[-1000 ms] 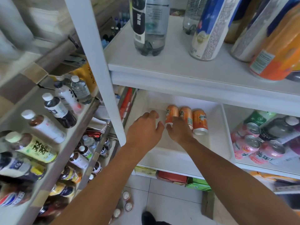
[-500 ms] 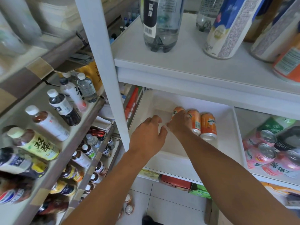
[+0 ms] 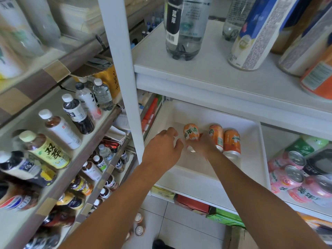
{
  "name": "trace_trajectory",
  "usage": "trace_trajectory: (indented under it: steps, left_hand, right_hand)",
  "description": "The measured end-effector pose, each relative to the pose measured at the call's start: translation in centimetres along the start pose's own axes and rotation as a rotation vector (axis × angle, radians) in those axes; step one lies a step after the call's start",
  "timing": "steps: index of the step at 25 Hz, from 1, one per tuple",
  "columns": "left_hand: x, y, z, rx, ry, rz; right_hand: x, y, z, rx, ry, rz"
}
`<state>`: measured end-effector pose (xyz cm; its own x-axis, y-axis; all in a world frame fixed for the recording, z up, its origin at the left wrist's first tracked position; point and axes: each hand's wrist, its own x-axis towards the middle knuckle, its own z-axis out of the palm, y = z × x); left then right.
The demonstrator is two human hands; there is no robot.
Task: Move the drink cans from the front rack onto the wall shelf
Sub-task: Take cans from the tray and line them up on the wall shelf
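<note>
Three orange drink cans sit on the white rack shelf (image 3: 194, 177). My right hand (image 3: 203, 147) grips the leftmost orange can (image 3: 191, 132), pulled a little apart from the other two orange cans (image 3: 224, 139) and tilted. My left hand (image 3: 161, 151) hovers just left of that can with fingers spread, holding nothing. The wall shelf (image 3: 59, 177) slopes along the left and carries bottles.
Large bottles (image 3: 185, 27) stand on the white shelf above. Pink cans (image 3: 291, 173) fill the compartment to the right behind a divider. A white upright post (image 3: 122, 78) stands between rack and wall shelf. Two cans (image 3: 139, 224) stand on the floor tiles below.
My right hand closed on the leftmost orange can and drew it left, away from the other two. My left hand stayed beside it, fingers apart. The camera shifted slightly.
</note>
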<state>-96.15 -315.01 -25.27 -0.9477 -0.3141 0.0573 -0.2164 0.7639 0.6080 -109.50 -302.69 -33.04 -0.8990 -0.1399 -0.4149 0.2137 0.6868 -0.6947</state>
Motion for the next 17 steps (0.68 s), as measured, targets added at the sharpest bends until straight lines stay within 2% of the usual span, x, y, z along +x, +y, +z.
trace_trajectory:
  steps: [5,8,10,13,17]
  left_hand:
    - [-0.9,1.4,-1.2,-0.050,-0.040,-0.097]
    - [-2.1,2.5,-3.1,-0.250,-0.116,-0.222]
    - [-3.7,2.5,-4.5,-0.474,-0.147,-0.231]
    - [-6.8,2.0,-7.3,-0.807,0.013,-0.255]
    - [-11.5,0.0,-13.2,-0.919,0.308,-0.251]
  right_hand:
    - [-7.2,-0.1,-3.8,0.224,-0.042,-0.254]
    - [-12.4,-1.2,-5.3,0.326,-0.191,-0.374]
    - [-15.1,-1.8,-5.2,0.331,-0.288,-0.434]
    - [-17.9,-3.2,-3.8,0.330,-0.404,-0.552]
    - [-21.8,-8.6,-0.5,0.383,-0.577,-0.725]
